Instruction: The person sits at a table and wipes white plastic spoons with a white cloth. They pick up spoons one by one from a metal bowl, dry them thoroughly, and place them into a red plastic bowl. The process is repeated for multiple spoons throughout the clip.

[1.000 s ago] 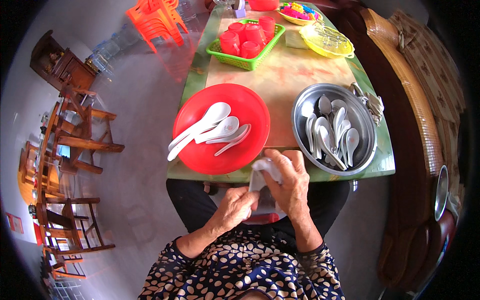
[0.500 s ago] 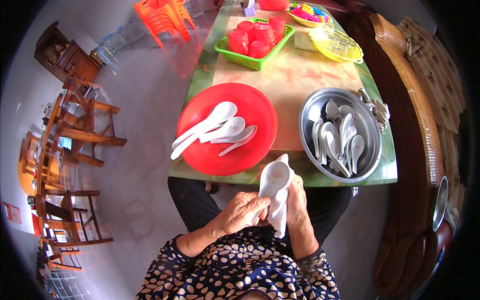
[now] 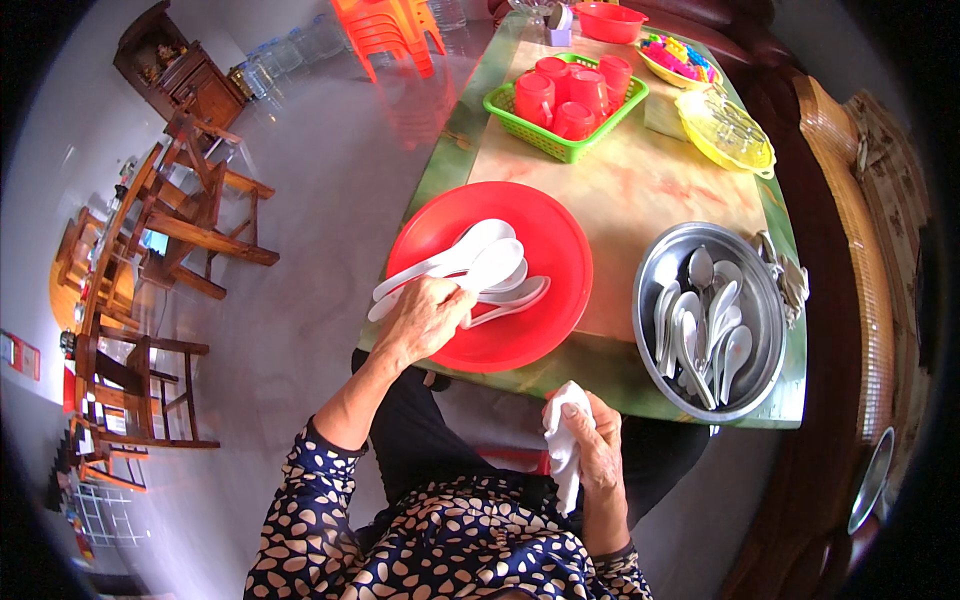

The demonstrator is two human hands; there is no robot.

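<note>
My left hand [image 3: 428, 317] is closed round the handle of a white soup spoon [image 3: 494, 264], its bowl over the other white spoons [image 3: 415, 270] in the red basin [image 3: 560, 240]. The fingers hide most of the handle. Low in front of the table's near edge, my right hand [image 3: 598, 440] grips a white cloth [image 3: 565, 455], which hangs down from the fingers. To the right, a steel basin [image 3: 650, 390] holds several white spoons [image 3: 737, 350] and a metal spoon [image 3: 700, 268].
Farther back on the table [image 3: 620, 290] stand a green basket [image 3: 570, 150] of red cups [image 3: 588, 92], a yellow basket [image 3: 725, 140] and a red bowl [image 3: 610, 22]. A cloth [image 3: 793, 285] lies beside the steel basin. Wooden chairs [image 3: 205, 235] and orange stools [image 3: 385, 35] are at the left.
My left hand has carried the spoon from the cloth, up and left, into the red basin. My right hand keeps the cloth, slightly lower. The whole view has shifted.
</note>
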